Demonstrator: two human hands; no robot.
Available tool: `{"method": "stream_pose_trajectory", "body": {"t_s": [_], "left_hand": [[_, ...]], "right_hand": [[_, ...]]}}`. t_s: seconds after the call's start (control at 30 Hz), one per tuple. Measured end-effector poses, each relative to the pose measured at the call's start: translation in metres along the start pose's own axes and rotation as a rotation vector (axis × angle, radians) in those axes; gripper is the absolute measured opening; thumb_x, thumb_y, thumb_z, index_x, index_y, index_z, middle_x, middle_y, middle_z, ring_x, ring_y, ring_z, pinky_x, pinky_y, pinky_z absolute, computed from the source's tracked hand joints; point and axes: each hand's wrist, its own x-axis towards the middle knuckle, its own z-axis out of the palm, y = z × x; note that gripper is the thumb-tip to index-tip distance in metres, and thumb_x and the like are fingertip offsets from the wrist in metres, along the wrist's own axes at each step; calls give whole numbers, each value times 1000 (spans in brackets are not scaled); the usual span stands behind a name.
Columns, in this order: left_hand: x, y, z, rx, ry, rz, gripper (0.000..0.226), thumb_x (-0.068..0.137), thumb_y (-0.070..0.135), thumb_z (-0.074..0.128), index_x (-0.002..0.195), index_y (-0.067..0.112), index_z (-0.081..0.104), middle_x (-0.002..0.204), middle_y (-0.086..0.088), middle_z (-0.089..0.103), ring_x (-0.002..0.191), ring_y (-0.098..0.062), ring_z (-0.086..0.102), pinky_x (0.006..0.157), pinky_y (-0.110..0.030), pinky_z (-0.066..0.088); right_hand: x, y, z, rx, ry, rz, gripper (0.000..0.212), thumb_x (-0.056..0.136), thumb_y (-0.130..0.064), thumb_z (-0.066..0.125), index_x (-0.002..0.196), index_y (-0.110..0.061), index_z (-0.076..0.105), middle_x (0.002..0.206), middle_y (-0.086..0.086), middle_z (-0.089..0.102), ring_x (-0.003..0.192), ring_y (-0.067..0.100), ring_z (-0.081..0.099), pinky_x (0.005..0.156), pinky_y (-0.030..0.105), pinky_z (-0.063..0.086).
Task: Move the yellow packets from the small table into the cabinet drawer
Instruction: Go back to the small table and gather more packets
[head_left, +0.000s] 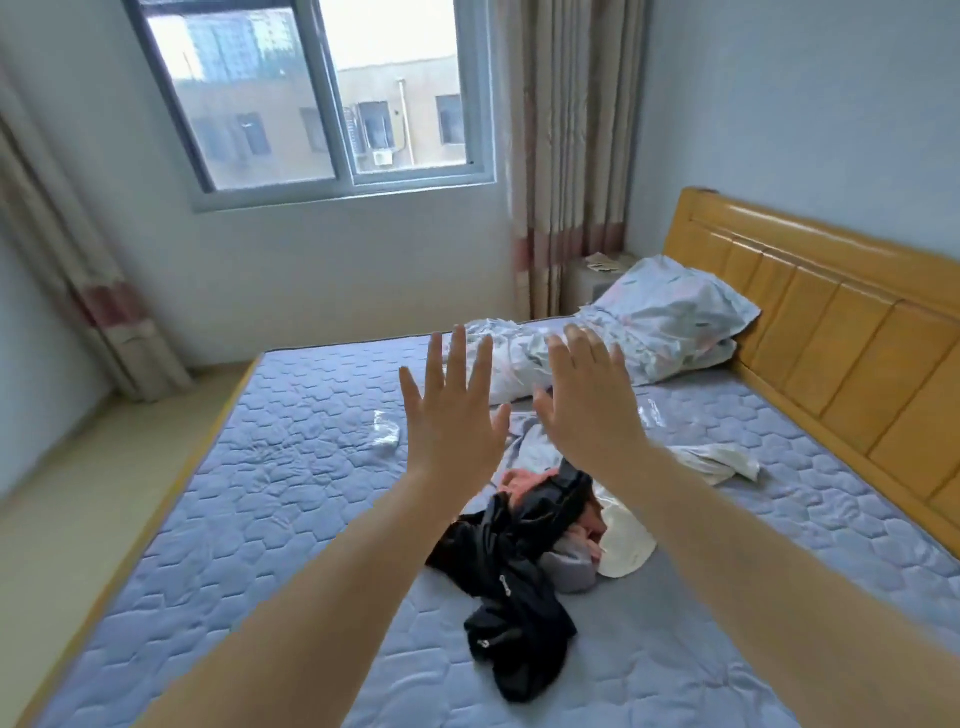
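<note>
My left hand (451, 410) and my right hand (587, 402) are both raised in front of me over the bed, palms facing away, fingers spread, holding nothing. A small pale bedside cabinet (592, 283) stands in the far corner beside the headboard, with some paper-like items (605, 261) on its top. I cannot make out any yellow packets, and no drawer shows.
A blue quilted mattress (270, 493) fills the room's middle, with a wooden headboard (821, 332) on the right. A pillow (670, 317), crumpled bedding and a heap of black and pink clothes (524, 561) lie on it. Window, curtains and floor strip are on the left.
</note>
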Motion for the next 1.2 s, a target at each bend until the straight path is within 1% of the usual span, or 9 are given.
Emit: {"method": "stream_pose_trajectory", "body": {"t_s": [0.1,0.2,0.37,0.53,0.67,0.8,0.87,1.03,1.2], "left_hand": [[9,-67,-7,16,44,-62,71,99,48,32,153,23,-7,161,-6,-11,147,-29,-10,114,-57,2],[18,-118,-10,46,131,-109,71,92,46,44,152,19,18,158,-12,19,145,-35,19,108,-63,22],[23,-175,-16,106,125,-229,65,89,46,29,147,17,25,154,-12,31,141,-36,30,102,-65,31],[11,-237,-29,204,175,-282,72,84,42,62,144,15,35,150,-13,37,137,-37,37,99,-65,34],[-21,-297,-50,226,185,-327,70,86,42,54,145,16,27,151,-13,36,138,-37,34,98,-66,34],[-77,-385,-82,279,150,-369,71,93,46,38,152,19,11,159,-10,15,146,-34,14,108,-65,19],[-110,-431,-101,310,143,-374,74,94,46,41,154,20,4,161,-8,6,148,-32,4,110,-64,12],[-185,-541,-150,354,134,-405,74,92,43,46,153,19,12,160,-10,12,147,-33,8,109,-64,16],[-228,-642,-175,355,110,-465,72,97,45,35,153,22,-3,161,-5,-7,147,-29,-9,113,-61,6]], "right_hand": [[34,-56,8,20,33,-69,56,81,-34,60,126,-5,42,132,22,51,121,40,50,100,59,39],[63,-99,17,52,63,-163,59,81,-33,64,127,-6,41,133,21,51,122,39,50,99,58,41],[100,-153,32,105,69,-271,57,80,-31,67,128,-4,51,135,20,50,125,38,48,100,57,40],[118,-216,40,165,45,-318,60,79,-32,70,128,-3,52,136,21,50,126,38,48,98,58,41],[116,-287,37,177,43,-386,62,84,-34,65,135,-4,47,143,20,43,132,36,42,102,57,38],[102,-389,30,255,34,-453,62,95,-36,47,148,-9,28,157,13,19,145,29,18,114,52,17],[92,-446,23,293,49,-459,62,95,-35,48,148,-10,28,157,13,19,145,29,19,114,52,17],[69,-588,8,348,4,-498,63,94,-35,46,148,-10,25,158,12,16,145,29,15,115,51,13],[62,-698,8,350,-26,-543,63,94,-36,46,148,-9,27,157,13,17,145,30,16,115,51,14]]}}
